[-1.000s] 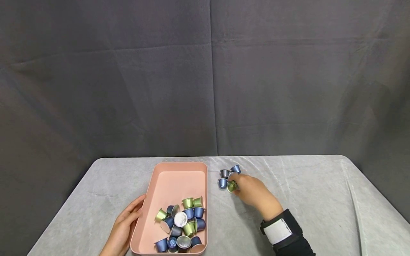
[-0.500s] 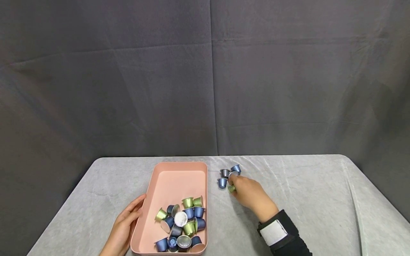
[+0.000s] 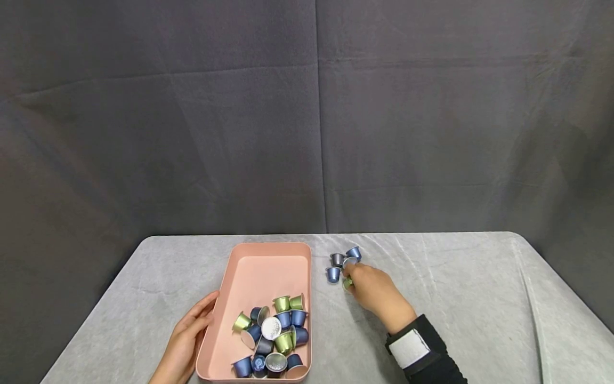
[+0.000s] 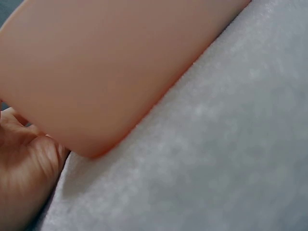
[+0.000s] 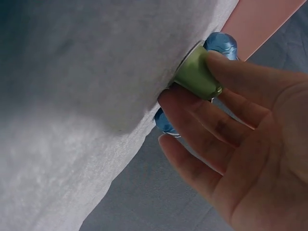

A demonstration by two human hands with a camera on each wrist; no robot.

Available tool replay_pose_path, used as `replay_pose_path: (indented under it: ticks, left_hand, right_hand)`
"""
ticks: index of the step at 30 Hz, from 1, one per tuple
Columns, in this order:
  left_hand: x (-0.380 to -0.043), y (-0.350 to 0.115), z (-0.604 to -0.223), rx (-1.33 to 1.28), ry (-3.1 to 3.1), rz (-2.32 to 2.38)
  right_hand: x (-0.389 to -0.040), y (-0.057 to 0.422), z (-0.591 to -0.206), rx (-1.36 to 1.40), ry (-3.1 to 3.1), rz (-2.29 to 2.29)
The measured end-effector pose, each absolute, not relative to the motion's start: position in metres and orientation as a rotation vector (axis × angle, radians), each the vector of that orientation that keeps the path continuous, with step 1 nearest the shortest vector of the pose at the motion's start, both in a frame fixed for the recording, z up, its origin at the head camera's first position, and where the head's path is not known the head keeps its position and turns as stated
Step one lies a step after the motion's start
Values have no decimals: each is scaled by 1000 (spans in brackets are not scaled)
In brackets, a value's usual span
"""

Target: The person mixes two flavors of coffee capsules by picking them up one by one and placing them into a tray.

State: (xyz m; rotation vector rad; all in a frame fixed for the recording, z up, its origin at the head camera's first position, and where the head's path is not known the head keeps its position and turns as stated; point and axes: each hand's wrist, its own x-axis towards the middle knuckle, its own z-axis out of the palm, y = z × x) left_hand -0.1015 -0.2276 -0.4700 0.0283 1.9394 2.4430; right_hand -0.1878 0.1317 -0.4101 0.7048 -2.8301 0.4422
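Observation:
In the head view my right hand (image 3: 379,293) is over the table, beside a small cluster of capsules. Thumb and fingers pinch a green coffee capsule (image 5: 197,74), its rim close to the cloth in the right wrist view. Around it are blue coffee capsules (image 3: 333,274), a dark grey capsule (image 3: 337,260) and a silver-lidded one (image 3: 349,261) partly covered by the fingers. My left hand (image 3: 187,333) rests with extended fingers against the left side of a pink tray (image 3: 259,272), fingertips at its rim. Several green, blue and dark capsules (image 3: 283,343) lie in the tray's near half.
A light grey cloth (image 3: 460,298) covers the table, with a crease running down its right side. Behind the table's far edge hangs a dark grey curtain (image 3: 412,128). The tray stands left of the capsule cluster.
The right hand has shifted slightly to the left and its fingers now cover more of the green capsule. The left hand and tray have stayed in place.

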Motion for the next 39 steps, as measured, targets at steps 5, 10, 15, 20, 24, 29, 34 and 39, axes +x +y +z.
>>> replay_pose_path:
  ticks: [5, 10, 15, 20, 24, 29, 34, 39]
  left_hand:
    - [-102, -227, -469, 3, 1939, 2432]
    - [-103, -227, -468, -25, 1939, 2425]
    - [-103, -227, -468, -41, 1950, 2419]
    - [-102, -226, -467, -54, 1952, 2419]
    - [-103, -226, -467, -57, 1955, 2421]
    - [-102, -226, -467, -34, 1960, 2417]
    - [-102, -227, -469, 5, 1971, 2417]
    - [-102, -228, -470, 35, 1961, 2430]
  right_hand:
    - [-189, 132, -411, 705, -2816, 451]
    - [-189, 131, -412, 701, -2819, 459]
    - [-190, 132, -412, 704, -2819, 460]
    - [-189, 133, -412, 699, -2833, 454]
    - [-189, 134, -408, 691, -2852, 432]
    - [-186, 133, -402, 703, -2841, 400]
    - [-181, 130, -395, 725, -2809, 388]
    - [-175, 126, -388, 766, -2720, 356]
